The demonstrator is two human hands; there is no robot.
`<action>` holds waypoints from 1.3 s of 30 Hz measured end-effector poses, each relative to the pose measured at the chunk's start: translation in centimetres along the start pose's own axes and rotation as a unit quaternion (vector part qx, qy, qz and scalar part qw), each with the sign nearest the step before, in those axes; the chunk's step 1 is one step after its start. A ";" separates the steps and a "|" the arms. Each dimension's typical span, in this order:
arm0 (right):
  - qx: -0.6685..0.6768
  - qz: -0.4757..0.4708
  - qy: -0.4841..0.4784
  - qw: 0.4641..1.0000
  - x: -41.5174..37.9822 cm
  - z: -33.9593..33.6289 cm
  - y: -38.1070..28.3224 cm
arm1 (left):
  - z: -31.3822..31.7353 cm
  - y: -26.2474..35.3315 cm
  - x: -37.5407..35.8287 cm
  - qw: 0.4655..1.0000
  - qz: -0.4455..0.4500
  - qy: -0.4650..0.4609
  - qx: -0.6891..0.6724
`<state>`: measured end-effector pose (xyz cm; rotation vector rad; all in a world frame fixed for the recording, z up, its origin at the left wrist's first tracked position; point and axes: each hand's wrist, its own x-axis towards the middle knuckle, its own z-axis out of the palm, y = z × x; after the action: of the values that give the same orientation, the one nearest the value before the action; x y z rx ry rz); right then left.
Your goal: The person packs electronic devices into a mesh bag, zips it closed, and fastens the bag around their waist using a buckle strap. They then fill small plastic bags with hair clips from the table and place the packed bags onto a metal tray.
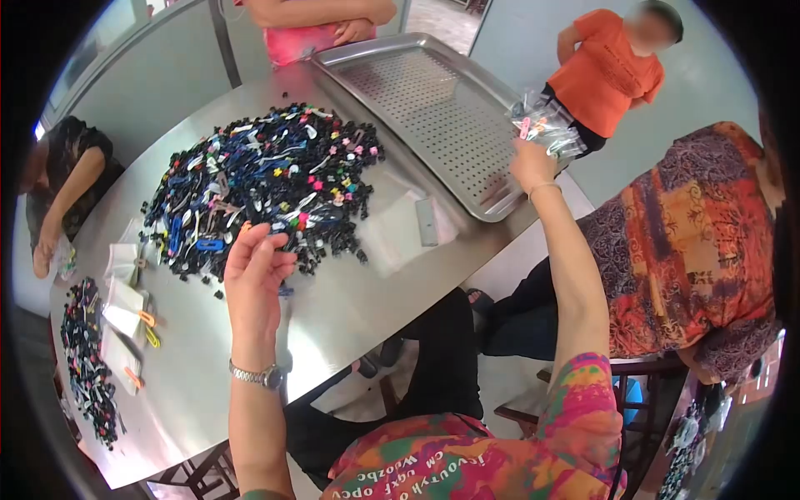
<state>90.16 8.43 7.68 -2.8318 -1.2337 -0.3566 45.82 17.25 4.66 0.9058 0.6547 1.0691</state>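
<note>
My left hand [260, 265] is raised over the near edge of a big pile of small hair clips [267, 175], mostly black with coloured ones among them. Its fingers are curled together around something too small to make out. Out to the right, my right hand [533, 165] grips clear plastic bags [546, 125] with small coloured items inside, by the right rim of a perforated metal tray [417, 100]. Flat clear bags [400, 229] lie on the metal table [350, 312] between pile and tray.
A smaller clip pile [90, 367] and stacks of bags with clips [125, 304] lie at the left. One person [71, 167] works at the far left. Others stand behind the tray, and a person in a patterned shirt [692, 242] is close on the right.
</note>
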 end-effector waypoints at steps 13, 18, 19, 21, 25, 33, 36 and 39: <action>0.151 -0.250 0.043 0.955 -13.5 0.9 -13.0 | 0.5 -0.2 0.3 0.999 -0.005 0.022 0.041; 0.414 -0.139 -0.005 0.900 -12.1 -0.6 -11.3 | 0.7 -0.1 0.2 0.999 -0.001 0.004 0.048; 0.539 -0.087 -0.084 0.834 -12.1 -1.5 -11.4 | 0.8 -0.1 0.1 0.999 0.001 0.006 0.046; 0.549 -0.102 -0.083 0.826 -12.7 -3.4 -12.2 | 1.2 0.0 -0.2 0.998 -0.004 -0.027 0.062; 0.426 -0.287 0.059 0.856 -15.4 -6.2 -16.2 | 1.0 -0.3 -0.5 0.979 0.014 -0.168 0.116; 0.339 -0.421 0.228 0.809 -18.4 -6.1 -21.2 | 0.1 -0.1 0.1 0.996 0.014 -0.071 0.060; 0.476 -0.321 0.119 0.810 -15.8 -4.4 -21.1 | -0.4 0.7 0.3 0.997 -0.013 -0.048 0.052; 0.625 -0.211 -0.098 0.745 -15.3 -5.2 -20.6 | -0.2 0.7 0.0 0.997 -0.012 -0.057 0.050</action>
<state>64.15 10.92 8.10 -1.4302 -1.3456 0.5958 45.32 17.47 5.17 1.0350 0.6275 0.9622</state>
